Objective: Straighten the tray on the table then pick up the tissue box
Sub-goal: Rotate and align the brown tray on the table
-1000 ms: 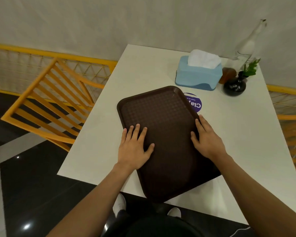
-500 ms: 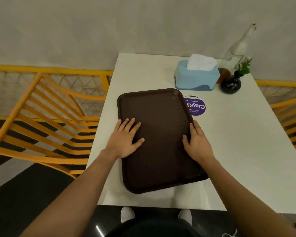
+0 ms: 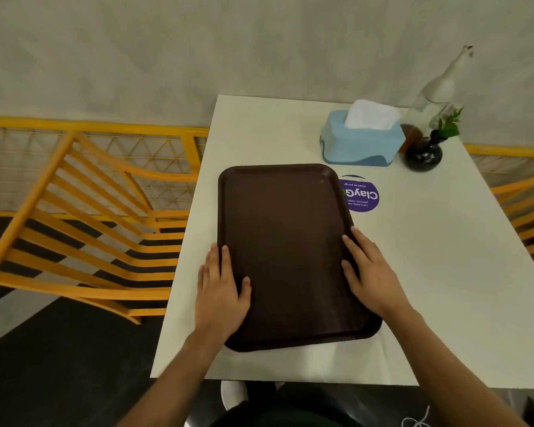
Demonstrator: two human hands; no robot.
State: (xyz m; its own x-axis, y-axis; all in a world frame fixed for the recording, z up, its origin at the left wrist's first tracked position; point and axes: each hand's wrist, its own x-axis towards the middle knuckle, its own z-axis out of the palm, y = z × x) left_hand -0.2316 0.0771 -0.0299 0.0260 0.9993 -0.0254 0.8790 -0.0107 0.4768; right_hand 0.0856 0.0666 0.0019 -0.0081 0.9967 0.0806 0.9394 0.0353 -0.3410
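A dark brown tray [image 3: 285, 241] lies flat on the white table [image 3: 444, 272], its long sides nearly parallel to the table's left edge. My left hand [image 3: 221, 288] rests flat on the tray's left rim, fingers together and pointing away from me. My right hand [image 3: 369, 272] presses flat against the tray's right rim. A light blue tissue box [image 3: 359, 143] with white tissue sticking out of its top stands beyond the tray's far right corner, untouched.
A purple round sticker [image 3: 361, 195] lies on the table beside the tray's right edge. A black vase with a green sprig [image 3: 424, 152] and a clear glass bottle [image 3: 435, 94] stand right of the tissue box. Orange chairs [image 3: 90, 217] flank the table.
The tray has turned clockwise from a skewed angle to nearly square with the table and slid fully onto it. My left hand has shifted from the tray's inside onto its left rim.
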